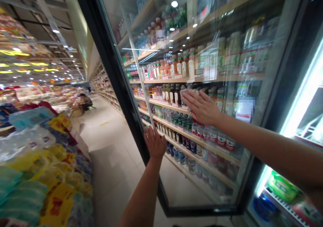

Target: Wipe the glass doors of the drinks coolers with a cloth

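A glass cooler door (199, 196) with a black frame stands swung open before me. My right hand (202, 107) lies flat toward the glass with fingers stretched out to the left. Lower and further left, my left hand (154, 142) is spread at the door's edge, over the glass beside the black frame (118, 75). Neither hand shows an object in its grasp, though the palms are hidden. In and behind the glass appear shelves of bottled drinks (185, 65); reflections mix with what shows through.
At right is the lit cooler interior (290, 143), with a green package (284, 186) low down. Stacked packaged goods (55, 173) border the left side. An aisle floor (108, 146) runs back between them and long shelving (106, 85). A person (85, 102) sits low further off.
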Motion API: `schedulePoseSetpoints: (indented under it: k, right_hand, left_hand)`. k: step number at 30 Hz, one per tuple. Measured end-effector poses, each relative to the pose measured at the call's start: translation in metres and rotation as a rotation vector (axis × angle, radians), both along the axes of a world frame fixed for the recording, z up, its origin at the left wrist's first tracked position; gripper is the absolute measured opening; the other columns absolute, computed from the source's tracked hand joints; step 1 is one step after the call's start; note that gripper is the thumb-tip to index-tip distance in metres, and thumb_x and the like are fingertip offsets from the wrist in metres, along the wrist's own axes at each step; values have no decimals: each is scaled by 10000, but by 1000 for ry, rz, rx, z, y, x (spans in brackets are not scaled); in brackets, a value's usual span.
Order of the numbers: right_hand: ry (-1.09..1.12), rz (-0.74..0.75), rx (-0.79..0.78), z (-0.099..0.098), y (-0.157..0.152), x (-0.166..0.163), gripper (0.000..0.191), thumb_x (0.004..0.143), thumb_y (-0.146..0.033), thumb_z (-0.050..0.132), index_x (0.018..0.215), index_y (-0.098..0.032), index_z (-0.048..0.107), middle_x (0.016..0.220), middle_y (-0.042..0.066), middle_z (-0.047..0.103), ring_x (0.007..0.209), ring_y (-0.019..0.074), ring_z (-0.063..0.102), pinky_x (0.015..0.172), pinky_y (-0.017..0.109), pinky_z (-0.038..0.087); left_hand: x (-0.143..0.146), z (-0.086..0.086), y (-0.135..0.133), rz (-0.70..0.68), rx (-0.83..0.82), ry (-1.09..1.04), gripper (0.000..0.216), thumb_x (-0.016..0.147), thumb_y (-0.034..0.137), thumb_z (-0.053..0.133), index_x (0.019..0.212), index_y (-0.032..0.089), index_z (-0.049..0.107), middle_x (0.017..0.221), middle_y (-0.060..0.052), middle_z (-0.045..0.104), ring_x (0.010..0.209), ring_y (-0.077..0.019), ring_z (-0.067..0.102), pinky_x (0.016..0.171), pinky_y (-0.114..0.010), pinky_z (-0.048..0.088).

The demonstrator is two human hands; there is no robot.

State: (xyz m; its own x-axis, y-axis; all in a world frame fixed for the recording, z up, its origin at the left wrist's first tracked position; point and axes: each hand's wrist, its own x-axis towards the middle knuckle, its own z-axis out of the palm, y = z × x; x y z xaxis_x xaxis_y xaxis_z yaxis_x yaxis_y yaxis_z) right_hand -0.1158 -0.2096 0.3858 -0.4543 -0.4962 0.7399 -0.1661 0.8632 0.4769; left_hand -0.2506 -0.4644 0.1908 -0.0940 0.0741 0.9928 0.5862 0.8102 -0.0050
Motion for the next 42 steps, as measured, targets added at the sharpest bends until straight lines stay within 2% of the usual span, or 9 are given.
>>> schedulePoseSetpoints:
  k: [4,6,9,13,15,20,26,33,42]
  right_hand:
    - [197,91,-214,76,-27,-25,775,939,-148,434,1653,-157,133,1720,96,209,1596,318,143,1287,617,145]
    - [224,139,-272,79,-50,-40,806,928,-134,440,1655,-135,93,1723,114,181,1600,343,90,1282,643,119]
    - [113,183,-120,25,-86,-55,800,925,-158,490,1641,-89,140,1715,136,207,1602,321,98,1303,581,156]
    - [-21,310,279,-46,-107,-59,616,956,-160,421,1566,-94,363,1646,53,403,1541,157,318,1286,369,273]
    - [-12,301,279,-40,-103,-55,601,972,-173,407,1567,-109,365,1642,39,408,1537,151,328,1289,375,259]
    - [80,168,-57,1,-89,-45,675,986,-172,428,1629,-122,227,1698,84,270,1594,244,184,1309,527,152]
    - [-195,314,128,-64,-67,-29,741,982,-109,396,1659,-208,112,1655,21,380,1547,149,313,1301,397,244]
    - [3,-118,-268,-64,3,7,708,976,-264,438,1640,-136,226,1687,130,295,1582,321,204,1282,587,140]
    - [-155,-165,-196,-216,39,12,617,964,-340,487,1557,-175,444,1539,183,524,1471,360,431,1200,611,295]
  left_hand:
    - [0,-2,-3,29,2,56,676,1056,405,408,1614,57,253,1569,-304,404,1562,-354,212,1255,-608,257]
    - [1,-4,-5,30,-2,80,703,1048,380,440,1625,55,203,1591,-316,356,1566,-358,200,1251,-605,264]
    - [3,-8,-7,-2,22,96,715,1051,377,433,1636,72,157,1626,-317,282,1572,-366,180,1230,-610,302]
    - [3,-9,-7,-63,46,75,711,1070,449,341,1639,73,140,1647,-316,229,1576,-366,167,1228,-620,296]
    - [4,-8,-7,-82,46,65,715,1072,460,316,1637,60,137,1648,-316,223,1576,-371,162,1235,-623,279]
    - [8,-1,-4,-107,25,69,696,1075,449,301,1633,57,166,1659,-277,231,1580,-355,139,1269,-594,216]
    - [3,2,0,-139,14,30,696,1076,450,302,1634,65,144,1694,-240,142,1595,-317,44,1296,-563,126]
    - [-19,-4,6,-251,100,-234,829,1018,666,246,1611,87,227,1698,-216,169,1594,-291,-43,1299,-564,39]
    - [-42,14,18,-320,106,-370,921,954,771,206,1613,130,244,1724,-139,128,1596,-256,-93,1315,-496,-26]
